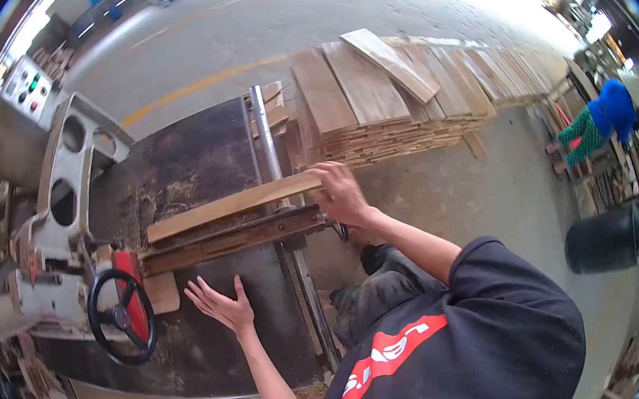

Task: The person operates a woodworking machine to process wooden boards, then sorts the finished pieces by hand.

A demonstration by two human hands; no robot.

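Observation:
A long narrow wooden board (234,207) lies along a wood-and-metal fence (237,240) on the dark machine table (188,151). My right hand (341,193) has its fingers closed over the near right end of this board, beyond the metal rail (266,142). On the other side of the fence, my left hand (225,305) is over the dark table with fingers spread and nothing in it. A red guard (132,288) and a black handwheel (121,315) stand left of my left hand. A flat wooden piece (163,293) sits beside the guard.
Stacked wide boards (370,91) stand beyond the rail, with one board lying askew on top. A control box (29,87) rises at the upper left. Sawdust (177,190) lies on the table. At right are a black barrel (604,238) and a person in blue (610,111).

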